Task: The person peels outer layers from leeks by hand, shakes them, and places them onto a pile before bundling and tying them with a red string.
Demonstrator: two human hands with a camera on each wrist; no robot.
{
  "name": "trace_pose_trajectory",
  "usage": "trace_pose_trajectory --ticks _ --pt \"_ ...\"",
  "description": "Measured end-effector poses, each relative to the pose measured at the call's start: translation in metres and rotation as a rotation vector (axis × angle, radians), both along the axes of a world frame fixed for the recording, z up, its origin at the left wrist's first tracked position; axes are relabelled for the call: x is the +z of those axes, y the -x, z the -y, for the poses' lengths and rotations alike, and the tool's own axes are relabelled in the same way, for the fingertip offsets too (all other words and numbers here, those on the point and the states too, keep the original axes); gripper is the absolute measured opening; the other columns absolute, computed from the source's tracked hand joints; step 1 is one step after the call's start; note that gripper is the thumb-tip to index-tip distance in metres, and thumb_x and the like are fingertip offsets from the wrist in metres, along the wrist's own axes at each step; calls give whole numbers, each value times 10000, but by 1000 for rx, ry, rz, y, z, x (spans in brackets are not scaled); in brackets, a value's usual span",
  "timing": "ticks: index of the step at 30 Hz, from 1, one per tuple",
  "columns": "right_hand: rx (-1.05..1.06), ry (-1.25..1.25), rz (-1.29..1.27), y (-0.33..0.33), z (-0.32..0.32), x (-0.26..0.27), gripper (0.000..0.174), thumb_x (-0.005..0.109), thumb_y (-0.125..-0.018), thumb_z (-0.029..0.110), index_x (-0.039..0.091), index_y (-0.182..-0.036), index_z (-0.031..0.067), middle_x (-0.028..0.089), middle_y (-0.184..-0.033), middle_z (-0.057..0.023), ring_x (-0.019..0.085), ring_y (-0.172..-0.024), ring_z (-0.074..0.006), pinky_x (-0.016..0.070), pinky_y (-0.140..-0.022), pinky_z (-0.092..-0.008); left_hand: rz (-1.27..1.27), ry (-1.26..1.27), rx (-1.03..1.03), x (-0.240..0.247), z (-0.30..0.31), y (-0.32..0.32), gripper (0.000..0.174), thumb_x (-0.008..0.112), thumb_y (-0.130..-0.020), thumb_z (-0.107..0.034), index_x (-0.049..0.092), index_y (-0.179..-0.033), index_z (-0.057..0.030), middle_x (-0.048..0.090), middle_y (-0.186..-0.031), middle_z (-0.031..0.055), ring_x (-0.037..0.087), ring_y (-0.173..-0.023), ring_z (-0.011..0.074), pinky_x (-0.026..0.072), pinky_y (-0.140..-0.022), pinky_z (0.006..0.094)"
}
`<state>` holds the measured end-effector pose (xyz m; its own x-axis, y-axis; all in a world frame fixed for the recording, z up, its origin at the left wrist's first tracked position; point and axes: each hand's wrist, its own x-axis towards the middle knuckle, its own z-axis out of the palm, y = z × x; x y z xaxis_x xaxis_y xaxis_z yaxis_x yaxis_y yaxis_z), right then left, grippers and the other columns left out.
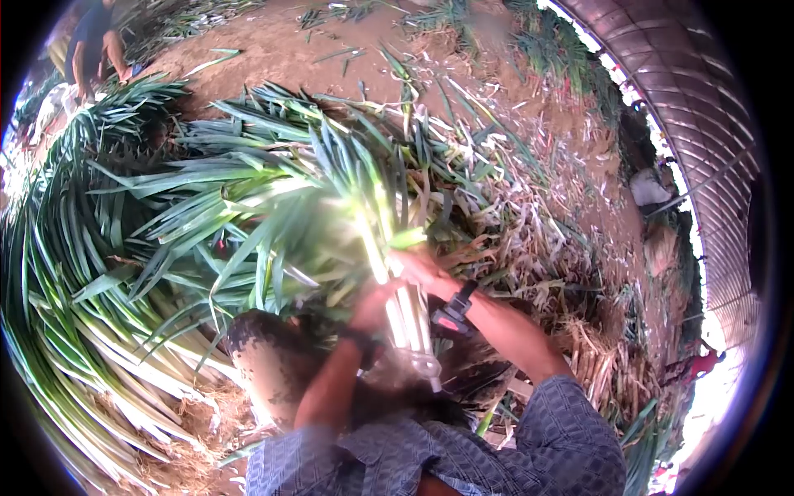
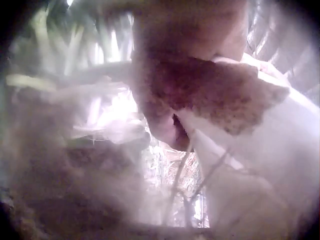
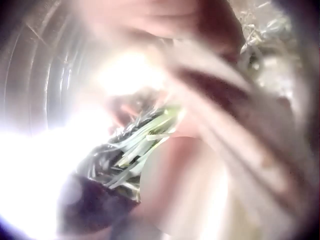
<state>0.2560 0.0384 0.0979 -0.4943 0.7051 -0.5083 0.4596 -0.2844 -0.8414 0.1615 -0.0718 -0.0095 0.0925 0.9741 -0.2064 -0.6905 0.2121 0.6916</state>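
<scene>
In the head view my right hand (image 1: 422, 270) grips a bunch of long green onions (image 1: 407, 318) around the upper part of their white stalks. Green leaves fan up and away from that grip, while the pale lower ends point down over my lap. Blurred, my left hand (image 1: 375, 304) is at the near left side of the same stalks, just below the right one; I cannot tell how its fingers lie. The right wrist view has part of a hand (image 3: 175, 20) above a pale brownish strip (image 3: 240, 135). Blur and glare hide most of the left wrist view.
A large heap of green onions (image 1: 91, 281) spreads along my left, with more leaves (image 1: 248, 174) in front. Peeled dry skins (image 1: 529, 240) litter the dirt ground (image 1: 273, 41) to the right. Another person (image 1: 91, 45) is at the far left. A curved roof (image 1: 703, 107) rises on the right.
</scene>
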Motion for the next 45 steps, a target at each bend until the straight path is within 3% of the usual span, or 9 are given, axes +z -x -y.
trace_pose_trajectory --ticks 6,10,16,20,23,28,31,38,45 --pt "-56 66 -57 10 7 -23 298 606 -977 285 607 -779 63 480 -593 43 437 -445 -84 359 -381 -268 86 -3 119 7 0 3 411 573 -934 -171 522 -1305 -1 593 -1208 101 578 -1081 212 466 -938 348" --pt "-31 152 -478 35 21 93 209 594 -982 247 627 -940 45 556 -707 9 551 -542 -127 504 -490 -285 17 -52 341 4 -7 -5 335 704 -868 -184 582 -1128 -11 678 -885 102 691 -743 241 600 -691 370" --pt "-390 -475 -1109 17 -42 263 201 548 -987 188 532 -1144 65 592 -1062 -62 590 -958 -115 513 -886 -335 198 176 101 -23 -1 1 321 685 -906 -228 599 -1138 -22 676 -886 99 688 -756 233 604 -682 385" --pt "-11 -861 2 -66 -56 123 182 568 -965 224 638 -842 110 572 -766 34 564 -688 -96 484 -646 -271 317 89 95 -9 -3 8 350 661 -939 -286 594 -1169 -32 686 -918 96 695 -775 234 606 -690 383" --pt "178 65 284 -66 16 30 487 731 -890 362 599 -1216 25 667 -1100 -140 682 -983 -223 586 -773 -311 321 73 127 -12 -6 -3 373 575 -986 -321 584 -1214 -26 682 -990 100 685 -835 225 589 -744 365" --pt "120 181 -13 -46 54 -15 868 880 -725 316 457 -1407 -16 575 -1310 -210 579 -1181 -314 477 -1016 -419 295 -48 168 -1 4 -8 572 442 -1022 -431 468 -1413 -13 597 -1273 121 599 -1124 212 497 -988 360" --pt "41 41 132 -43 56 -9 782 867 -732 260 495 -1357 -29 607 -1246 -190 602 -1135 -287 491 -995 -411 39 45 127 -10 -6 -2 801 600 -903 -633 465 -1414 -32 616 -1259 111 617 -1104 214 507 -993 363" --pt "-262 319 -221 -58 31 23 294 745 -811 124 621 -1039 -16 670 -867 -102 660 -692 -178 576 -634 -289 108 62 232 -26 4 21 602 508 -977 -484 512 -1372 -31 654 -1109 107 645 -1010 246 533 -923 373" --pt "-77 168 -4 -65 43 -30 696 785 -806 235 477 -1377 -14 596 -1252 -150 589 -1121 -254 497 -976 -398 433 -132 50 49 4 2 940 412 -901 -775 386 -1452 -13 573 -1236 207 648 -1006 297 564 -908 396"
